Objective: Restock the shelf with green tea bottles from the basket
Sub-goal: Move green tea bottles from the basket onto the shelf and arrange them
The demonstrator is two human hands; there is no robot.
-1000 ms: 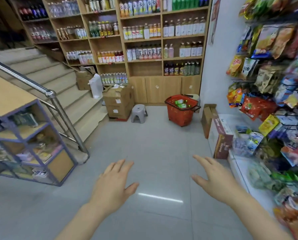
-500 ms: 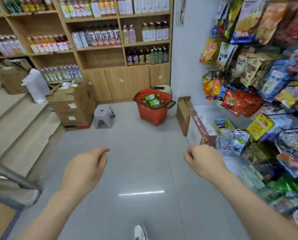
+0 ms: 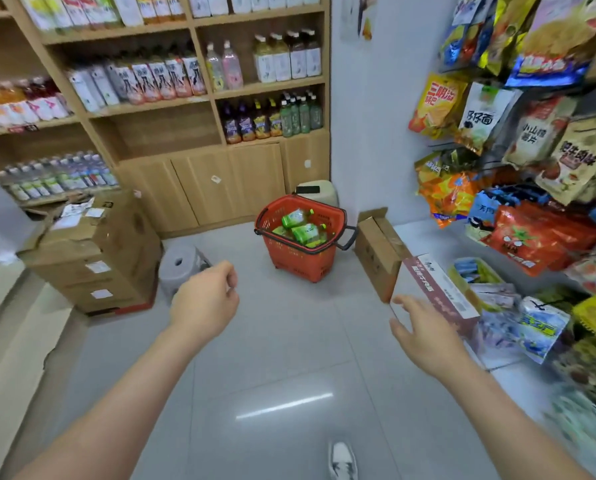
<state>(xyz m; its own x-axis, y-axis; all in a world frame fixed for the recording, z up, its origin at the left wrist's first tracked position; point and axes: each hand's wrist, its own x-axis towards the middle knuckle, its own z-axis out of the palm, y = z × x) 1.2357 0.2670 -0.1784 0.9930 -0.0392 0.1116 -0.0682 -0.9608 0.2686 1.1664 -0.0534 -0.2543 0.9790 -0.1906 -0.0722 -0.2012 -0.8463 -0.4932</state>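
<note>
A red plastic basket (image 3: 291, 258) stands on the grey floor in front of the wooden shelf unit (image 3: 199, 98). Several green tea bottles (image 3: 301, 227) lie inside it. More green-labelled bottles (image 3: 301, 116) stand upright at the right end of the lowest shelf. My left hand (image 3: 205, 301) hangs in the air short of the basket, fingers loosely curled, holding nothing. My right hand (image 3: 424, 332) is out to the right with its fingers spread and empty, near a red and white carton.
Stacked cardboard boxes (image 3: 92, 258) and a grey stool (image 3: 182, 270) are on the left. An open cardboard box (image 3: 376, 247) and a red and white carton (image 3: 435, 292) lie right of the basket. A snack rack (image 3: 532, 150) fills the right side. My shoe (image 3: 341, 459) shows below.
I have moved closer to the basket and shelf, which now look larger. My right hand's fingers went from curled to spread. The left hand stays loosely curled.
</note>
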